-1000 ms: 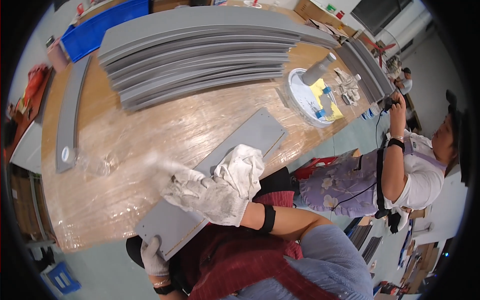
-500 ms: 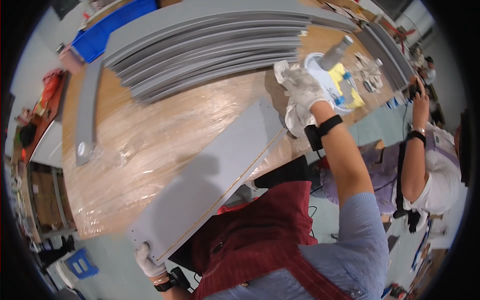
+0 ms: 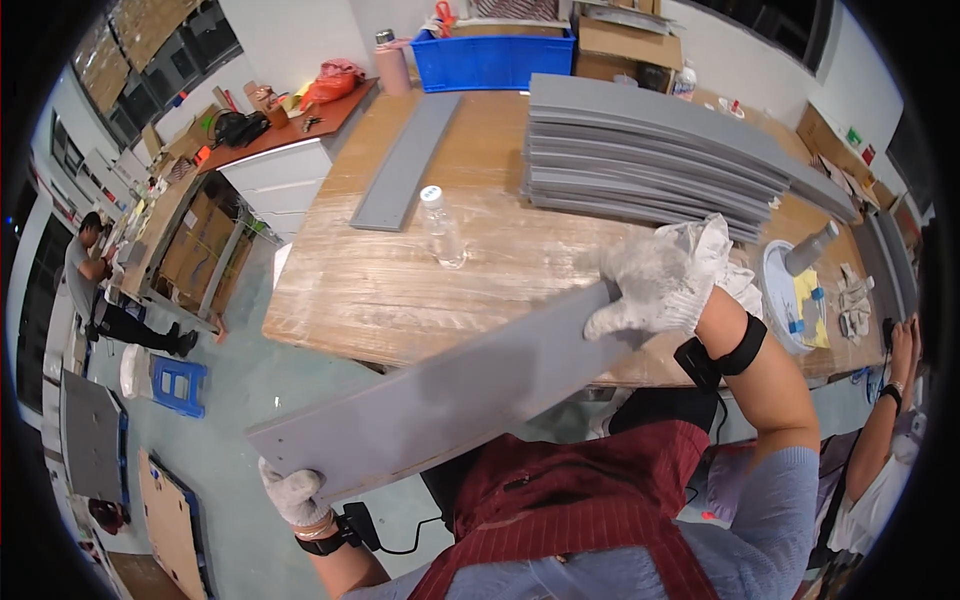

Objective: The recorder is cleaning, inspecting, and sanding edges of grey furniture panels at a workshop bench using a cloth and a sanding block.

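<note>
A long grey panel (image 3: 440, 390), with small holes near its left end, is held slanting over the table's front edge. My left hand (image 3: 292, 492), in a white glove, is closed around its lower left corner. At the panel's right end is my gloved right hand (image 3: 650, 285), thumb lying on the face and blurred fingers over the upper edge. A crumpled white cloth (image 3: 735, 265) shows behind that hand; how it is held is hidden. Beyond the panel, a clear bottle with a white cap (image 3: 442, 232) stands on the film-covered table (image 3: 330, 310).
Grey panels (image 3: 640, 160) are stacked at the back right, and a single one (image 3: 405, 165) lies at the left. A white basin (image 3: 768, 280) with a grey bottle stands right of my hand. A blue bin (image 3: 490, 62) sits behind. Another person's arm (image 3: 890, 385) is at the right.
My view has swung left. The panel has tilted, so the brownish line along its near edge shows far less. My right thumb now lies on the panel's face; the left hand keeps its corner.
</note>
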Available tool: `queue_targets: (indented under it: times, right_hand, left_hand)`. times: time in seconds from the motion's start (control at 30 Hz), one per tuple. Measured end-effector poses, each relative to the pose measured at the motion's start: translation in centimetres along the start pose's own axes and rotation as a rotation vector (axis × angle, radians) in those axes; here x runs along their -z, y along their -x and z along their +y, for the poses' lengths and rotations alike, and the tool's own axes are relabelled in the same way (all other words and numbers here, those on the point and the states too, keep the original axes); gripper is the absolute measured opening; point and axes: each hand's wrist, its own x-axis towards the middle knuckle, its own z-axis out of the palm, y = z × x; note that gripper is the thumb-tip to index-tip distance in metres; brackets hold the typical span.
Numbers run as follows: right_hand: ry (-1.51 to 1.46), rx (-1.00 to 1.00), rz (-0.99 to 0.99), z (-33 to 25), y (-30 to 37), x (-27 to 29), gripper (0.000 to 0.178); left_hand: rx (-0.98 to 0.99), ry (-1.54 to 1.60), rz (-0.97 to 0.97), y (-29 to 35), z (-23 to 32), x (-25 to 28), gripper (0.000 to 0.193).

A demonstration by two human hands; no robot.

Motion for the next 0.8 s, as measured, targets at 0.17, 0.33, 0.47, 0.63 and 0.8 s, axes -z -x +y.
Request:
queue_targets:
  times: [0.17, 0.33, 0.47, 0.63, 0.8]
  right_hand:
    - [-0.223, 0.249, -0.178, -3.3, 0.7, -2.3, 0.069]
    - [-0.168, 0.130, -0.051, -7.6, 0.8, -2.1, 0.068]
    - [-0.341, 0.057, -0.071, -9.1, -0.2, -2.7, 0.070]
    - [-0.483, -0.103, -0.034, -13.2, -4.3, -6.3, 0.059]
    - [-0.950, -0.166, 0.096, -15.7, -9.7, -8.9, 0.061]
  left_hand:
    - [-0.035, -0.106, -0.146, -3.2, 3.6, 3.8, 0.043]
    - [-0.193, 0.036, -0.028, -6.2, 4.1, 7.6, 0.055]
    - [-0.178, 0.404, 0.247, -4.9, -1.2, 6.4, 0.038]
    - [0.170, 0.556, 0.067, -2.6, -11.0, 0.0, 0.029]
    - [0.536, 0.378, -0.119, 0.6, -11.6, -9.4, 0.056]
